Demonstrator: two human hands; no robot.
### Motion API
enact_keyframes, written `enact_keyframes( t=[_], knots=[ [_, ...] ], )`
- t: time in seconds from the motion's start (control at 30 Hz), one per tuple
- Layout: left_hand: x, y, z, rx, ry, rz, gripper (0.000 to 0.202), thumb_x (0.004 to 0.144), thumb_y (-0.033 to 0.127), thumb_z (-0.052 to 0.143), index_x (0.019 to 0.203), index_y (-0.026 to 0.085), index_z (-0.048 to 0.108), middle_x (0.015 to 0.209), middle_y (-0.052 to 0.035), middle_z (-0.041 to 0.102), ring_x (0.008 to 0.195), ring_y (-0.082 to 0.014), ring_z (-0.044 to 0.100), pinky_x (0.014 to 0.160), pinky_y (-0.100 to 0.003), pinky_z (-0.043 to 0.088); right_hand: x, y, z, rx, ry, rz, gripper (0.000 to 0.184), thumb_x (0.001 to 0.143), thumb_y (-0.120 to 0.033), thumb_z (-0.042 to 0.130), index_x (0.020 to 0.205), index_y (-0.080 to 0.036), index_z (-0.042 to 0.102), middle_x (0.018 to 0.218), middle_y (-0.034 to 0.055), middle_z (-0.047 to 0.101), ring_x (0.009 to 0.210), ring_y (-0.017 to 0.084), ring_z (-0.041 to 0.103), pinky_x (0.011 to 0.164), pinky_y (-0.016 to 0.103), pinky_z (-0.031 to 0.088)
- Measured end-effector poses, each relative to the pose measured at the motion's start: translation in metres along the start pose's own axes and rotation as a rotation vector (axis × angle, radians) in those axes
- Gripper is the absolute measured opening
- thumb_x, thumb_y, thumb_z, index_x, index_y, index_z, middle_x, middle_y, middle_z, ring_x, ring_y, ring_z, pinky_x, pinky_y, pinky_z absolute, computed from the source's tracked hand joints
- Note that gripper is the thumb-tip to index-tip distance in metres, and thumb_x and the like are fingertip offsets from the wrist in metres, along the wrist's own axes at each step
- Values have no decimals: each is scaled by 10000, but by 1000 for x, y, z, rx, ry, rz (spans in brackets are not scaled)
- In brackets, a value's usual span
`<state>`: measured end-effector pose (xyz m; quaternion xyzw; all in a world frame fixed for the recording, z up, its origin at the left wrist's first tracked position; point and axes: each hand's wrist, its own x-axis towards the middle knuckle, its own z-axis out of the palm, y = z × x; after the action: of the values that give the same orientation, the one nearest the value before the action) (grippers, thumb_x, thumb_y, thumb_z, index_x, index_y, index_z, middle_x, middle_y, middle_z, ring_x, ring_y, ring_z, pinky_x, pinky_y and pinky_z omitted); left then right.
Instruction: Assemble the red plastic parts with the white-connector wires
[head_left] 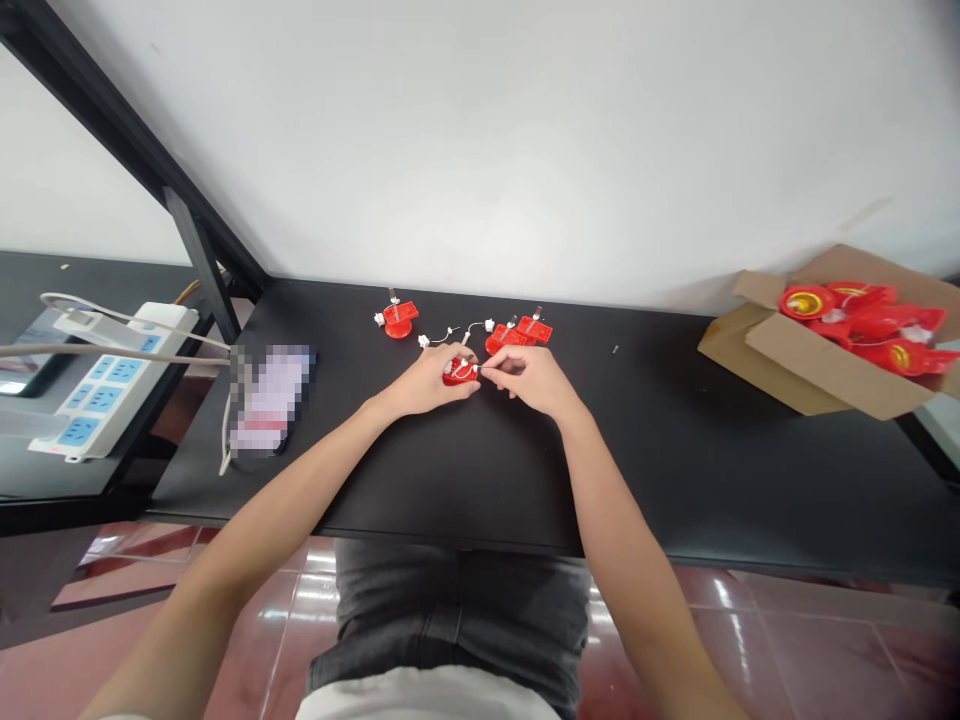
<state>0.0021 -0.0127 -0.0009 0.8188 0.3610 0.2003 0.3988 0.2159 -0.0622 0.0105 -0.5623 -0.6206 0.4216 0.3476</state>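
Note:
My left hand (426, 382) is closed around a small red plastic part (459, 372) with thin white wire in it, just above the black table. From the right, my right hand (537, 378) meets it with thumb and forefinger pinched on the white wire (478, 369) at the part's edge. Beyond my hands lie a red plastic piece (400, 318) with a metal strip and a white connector, and two similar red pieces (504, 339) close together. White connectors (490, 325) with short wires rest between them. The fingers hide much of the held part.
At the right stands an open cardboard box (810, 370) filled with red plastic pieces, some with gold-coloured rings. A phone (274, 400) lies left on the black table (465, 480), near cables. Farther left is a white power strip (105, 390). A white wall (480, 150) rises behind.

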Motion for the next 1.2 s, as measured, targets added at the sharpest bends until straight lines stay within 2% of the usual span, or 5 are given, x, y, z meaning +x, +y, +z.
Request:
enact_keyframes(
  t=[0.17, 0.5, 0.7, 1.0, 1.2],
  knots=[
    [2, 1, 0, -95, 5, 14, 357, 877, 442, 642, 1124, 188, 683, 1128, -63, 734, 999, -211, 673, 953, -348, 515, 1, 0, 0, -69, -14, -19, 205, 848, -374, 682, 776, -188, 728, 665, 2, 638, 569, 127, 542, 594, 292, 443],
    [4, 4, 2, -235, 5, -114, 301, 912, 421, 568, 912, 157, 712, 780, -13, 661, 683, -114, 540, 681, -254, 434, -1, -3, 2, -82, -55, 2, 178, 846, -368, 691, 813, -198, 735, 719, 13, 669, 631, 148, 576, 644, 311, 468],
    [5, 6, 1, -286, 10, -156, 269, 885, 408, 607, 886, 158, 708, 762, -10, 653, 670, -109, 522, 659, -251, 413, 0, -3, 4, 30, -90, 40, 207, 845, -394, 693, 846, -191, 731, 667, 7, 639, 576, 138, 574, 592, 298, 502],
    [5, 8, 0, -365, 53, -195, 251, 842, 396, 658, 869, 158, 732, 804, -30, 681, 707, -120, 545, 693, -267, 450, 1, -3, 8, 65, -44, 21, 188, 839, -378, 704, 810, -193, 713, 665, 2, 636, 560, 131, 575, 563, 287, 495],
    [5, 9, -1, -392, 67, -220, 234, 847, 380, 676, 889, 161, 746, 824, -38, 704, 736, -127, 565, 733, -283, 466, 3, -1, 10, 5, 10, -76, 150, 846, -344, 700, 798, -202, 713, 655, -3, 623, 564, 136, 547, 582, 301, 459]
  ],
)
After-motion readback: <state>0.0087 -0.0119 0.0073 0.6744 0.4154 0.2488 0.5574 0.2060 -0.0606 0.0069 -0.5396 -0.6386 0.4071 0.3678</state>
